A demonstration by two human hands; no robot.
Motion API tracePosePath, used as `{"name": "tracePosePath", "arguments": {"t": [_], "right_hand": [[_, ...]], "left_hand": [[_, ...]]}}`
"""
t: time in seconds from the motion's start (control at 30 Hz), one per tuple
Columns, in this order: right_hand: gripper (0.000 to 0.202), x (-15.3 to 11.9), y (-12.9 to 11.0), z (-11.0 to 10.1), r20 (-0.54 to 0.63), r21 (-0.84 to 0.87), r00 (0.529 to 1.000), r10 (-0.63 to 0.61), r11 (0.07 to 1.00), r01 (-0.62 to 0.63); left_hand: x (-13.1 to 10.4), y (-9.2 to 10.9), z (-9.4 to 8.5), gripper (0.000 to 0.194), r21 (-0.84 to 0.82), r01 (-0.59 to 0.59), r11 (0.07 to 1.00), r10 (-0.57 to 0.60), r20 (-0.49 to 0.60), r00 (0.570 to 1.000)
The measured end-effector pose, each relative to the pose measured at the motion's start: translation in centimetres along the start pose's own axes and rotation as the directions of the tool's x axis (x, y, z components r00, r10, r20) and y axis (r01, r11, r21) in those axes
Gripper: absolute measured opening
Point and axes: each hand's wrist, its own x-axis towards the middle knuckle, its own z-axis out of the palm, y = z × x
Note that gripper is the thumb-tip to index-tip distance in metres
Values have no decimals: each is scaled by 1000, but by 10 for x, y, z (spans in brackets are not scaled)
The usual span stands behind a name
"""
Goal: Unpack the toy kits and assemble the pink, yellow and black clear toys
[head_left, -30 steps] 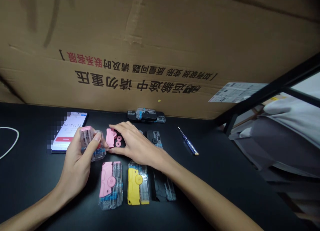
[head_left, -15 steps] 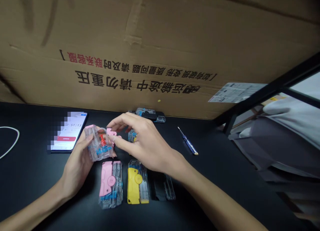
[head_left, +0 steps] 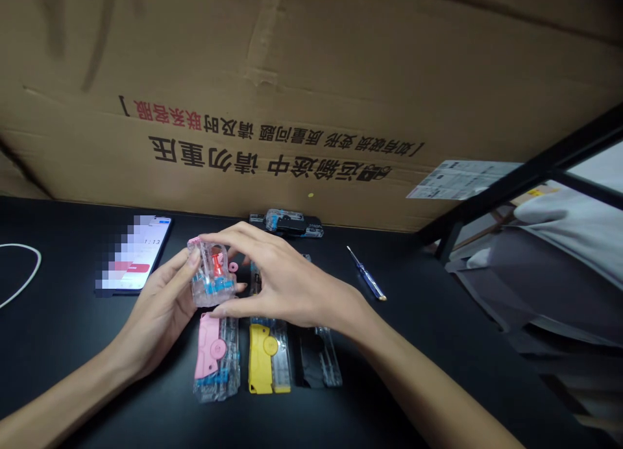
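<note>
A clear plastic toy gun [head_left: 207, 292] with a red trigger-like part, blue inner parts and pink trim is raised above the black table. My left hand [head_left: 165, 300] grips its left side, thumb on the front face. From the right, my right hand [head_left: 287, 280] spans it, index finger at the top edge and thumb at the bottom. Below lie a pink-and-clear piece [head_left: 209, 348], a yellow-and-clear piece [head_left: 263, 358] and a black-and-clear piece [head_left: 314, 358], side by side. Another clear piece behind my right hand is mostly hidden.
A phone [head_left: 131, 267] lies at the left, near a white cable [head_left: 36, 267]. Black-and-clear pieces [head_left: 287, 223] rest against the large cardboard box [head_left: 292, 79] at the back. A blue-handled screwdriver [head_left: 367, 280] lies to the right, before a black metal frame [head_left: 445, 241].
The toy gun has moved right and turned more upright in my left hand. My right hand's thumb has dropped to its lower edge, and the index finger has come to its top.
</note>
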Motion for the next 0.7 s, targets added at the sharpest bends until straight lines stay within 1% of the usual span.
{"name": "tracePosePath", "arguments": {"t": [0.07,0.13,0.17,0.23,0.3,0.37,0.43,0.5,0.6,0.7], "right_hand": [[75,0,3,-2,-7,-19,1000,-15,1000,15],[75,0,4,-4,-35,-44,999,-37,998,36],[74,0,4,-4,-48,-53,998,-47,998,44],[74,-1,4,-6,-65,-63,996,-52,997,48],[73,-2,4,-11,-71,-71,997,-27,997,22],[71,-3,4,-18,-70,-81,997,17,996,-23],[68,-5,7,-26,-74,-108,995,65,992,-73],[66,-5,11,-30,-70,-170,993,99,979,-110],[66,-5,16,-29,-53,-294,991,123,947,-133],[63,-5,19,-20,-32,-360,990,138,922,-140]], "left_hand": [[1,1,0,32,-14,17,1000,-17,27,1000],[2,2,0,31,4,10,1000,-10,41,999],[3,2,-1,32,38,-5,999,3,43,999],[4,1,-4,37,192,-76,978,70,38,997],[4,-2,-9,43,369,-168,914,166,38,985],[3,-4,-14,45,485,-237,842,253,33,967],[2,-5,-19,39,555,-269,787,317,10,948],[3,-5,-23,31,641,-288,711,373,3,928],[5,-6,-29,27,753,-297,588,407,41,912],[8,-8,-32,30,820,-300,488,405,92,910]]}}
